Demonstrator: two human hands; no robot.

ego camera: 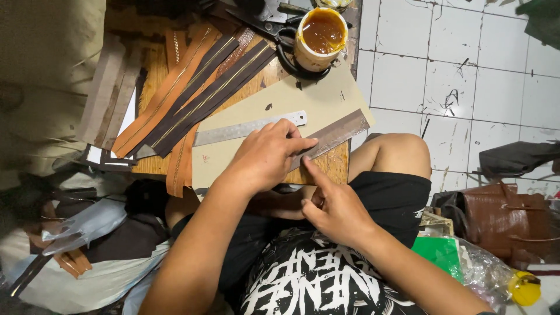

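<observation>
Left hand point(265, 157) pressed flat on long brown leather strip point(335, 133), grip open, beside steel ruler point(245, 129) on beige card sheet point(315, 102) atop wooden tabletop point(335, 164). Right hand point(335, 210) near, forefinger touching strip's near edge, grip loose, empty.

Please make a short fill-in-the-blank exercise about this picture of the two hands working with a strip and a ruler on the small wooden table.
1. The left hand presses on a brown strip that lies on a sheet of ______ card.
2. Above the left hand lies a metal ______.
3. The open tub at the far edge of the table holds a thick ______ paste.
4. The right hand points its ______ finger at the strip.

Missing words: beige; ruler; brown; index
</observation>
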